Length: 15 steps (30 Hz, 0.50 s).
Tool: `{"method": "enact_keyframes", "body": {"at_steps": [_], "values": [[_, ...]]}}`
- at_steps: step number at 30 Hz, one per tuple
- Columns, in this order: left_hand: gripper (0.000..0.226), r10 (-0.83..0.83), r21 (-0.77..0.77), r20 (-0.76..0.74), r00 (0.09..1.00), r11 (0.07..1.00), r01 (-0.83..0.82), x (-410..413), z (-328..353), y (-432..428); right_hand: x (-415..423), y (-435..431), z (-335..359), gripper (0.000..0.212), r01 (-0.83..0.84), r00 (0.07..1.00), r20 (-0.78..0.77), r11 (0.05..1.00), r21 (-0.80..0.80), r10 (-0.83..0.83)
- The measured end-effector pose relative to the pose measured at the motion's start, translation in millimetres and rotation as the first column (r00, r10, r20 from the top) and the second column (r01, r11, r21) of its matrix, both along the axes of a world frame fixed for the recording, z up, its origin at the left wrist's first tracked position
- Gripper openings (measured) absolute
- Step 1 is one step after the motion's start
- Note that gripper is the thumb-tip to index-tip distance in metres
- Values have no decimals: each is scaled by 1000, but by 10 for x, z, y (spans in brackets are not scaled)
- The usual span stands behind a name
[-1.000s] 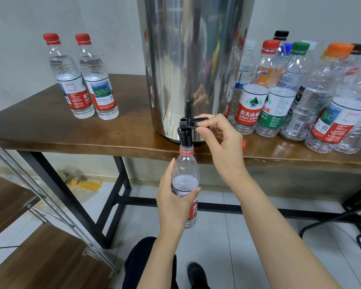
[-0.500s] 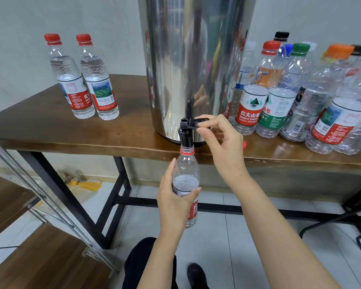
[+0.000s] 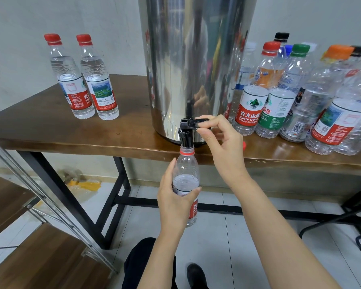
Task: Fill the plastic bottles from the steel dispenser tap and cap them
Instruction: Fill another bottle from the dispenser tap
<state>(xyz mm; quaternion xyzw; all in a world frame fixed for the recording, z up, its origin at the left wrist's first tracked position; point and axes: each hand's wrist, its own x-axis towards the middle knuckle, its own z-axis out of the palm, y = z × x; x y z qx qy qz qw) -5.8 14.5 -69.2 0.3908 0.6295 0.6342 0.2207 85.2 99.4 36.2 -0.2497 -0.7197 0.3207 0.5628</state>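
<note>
So far two capped, filled bottles [image 3: 84, 78] are stood left of the steel dispenser [image 3: 194, 65], while a third bottle [image 3: 186, 174], partly filled, is gripped by the left hand [image 3: 175, 202] under the tap [image 3: 186, 134], whose lever [image 3: 196, 122] is pinched by the right hand [image 3: 223, 147], and many bottles at the right [image 3: 300, 97] are left.

A dark brown wooden table [image 3: 50, 130] on black metal legs carries a tall polished steel dispenser drum [image 3: 194, 65] at its front edge. To its left stand two clear, red-capped, water-filled plastic bottles [image 3: 86, 80], touching side by side. To its right crowds a cluster of clear capped bottles with mixed cap colours [image 3: 300, 97]. A small red cap [image 3: 244, 144] lies near the front edge.
</note>
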Motion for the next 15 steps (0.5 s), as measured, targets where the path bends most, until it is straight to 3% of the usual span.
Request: {"method": "enact_keyframes", "body": {"at_steps": [15], "values": [[93, -3, 7, 6, 1000, 1000, 3, -1, -5, -1, -5, -11, 6, 12, -10, 1000, -10, 1000, 1, 10]]}}
